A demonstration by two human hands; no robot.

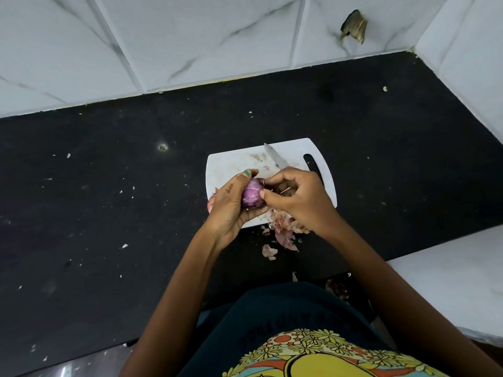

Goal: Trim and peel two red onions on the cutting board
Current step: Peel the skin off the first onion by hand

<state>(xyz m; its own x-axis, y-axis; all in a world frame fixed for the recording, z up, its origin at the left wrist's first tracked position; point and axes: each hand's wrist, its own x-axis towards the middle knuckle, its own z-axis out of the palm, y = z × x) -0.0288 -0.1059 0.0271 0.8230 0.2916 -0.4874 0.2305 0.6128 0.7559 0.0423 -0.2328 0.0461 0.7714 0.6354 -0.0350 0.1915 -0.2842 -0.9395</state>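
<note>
The glossy purple-red peeled onion [253, 196] sits cupped in your left hand [231, 205], fingers curled round it, above the near left part of the white plastic cutting board [236, 164]. Your right hand [299, 198] meets it, thumb and fingertip pinching at the onion's right side. A steel knife blade [275, 157] pokes out beyond that hand, over the board. Papery pink onion skins [284, 231] lie heaped at the board's near edge, spilling onto the black speckled counter [109, 200].
</note>
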